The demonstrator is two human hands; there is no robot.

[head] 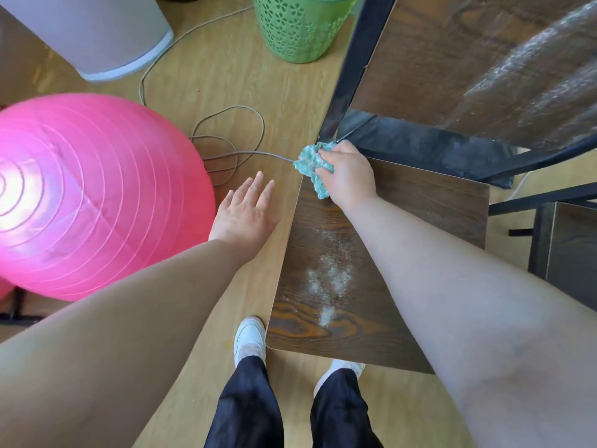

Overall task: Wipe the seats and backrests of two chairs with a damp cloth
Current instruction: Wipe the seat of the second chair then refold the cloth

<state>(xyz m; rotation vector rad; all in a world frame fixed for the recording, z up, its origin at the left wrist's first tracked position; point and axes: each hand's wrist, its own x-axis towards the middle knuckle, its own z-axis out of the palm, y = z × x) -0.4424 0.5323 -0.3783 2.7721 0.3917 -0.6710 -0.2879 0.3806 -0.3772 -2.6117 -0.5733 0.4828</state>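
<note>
Teal terry cloth, one piece, is bunched inside the curled fingers of the right hand, which grip it and press it on the far left corner of the chair seat. This is where the dark wood-grain board meets the black metal frame. The left hand is held flat with its fingers spread and straight. It grasps nothing and hovers over the floor just beside the seat's left edge.

Key relation: the pale dust patch, one cluster of several clumps, lies on the seat between the cloth and the person's shoes. A wipe would therefore probably run back towards the body, along the seat's front-to-back axis. The right hand is nearer the patch; the left is off the seat altogether.

Beyond the frame rises the backrest panel, which bears one whitish streak and looks not yet wiped. A partial panel at the right edge may be the second chair. Also on the floor are one pink exercise ball, one green perforated basket and one grey cable.
</note>
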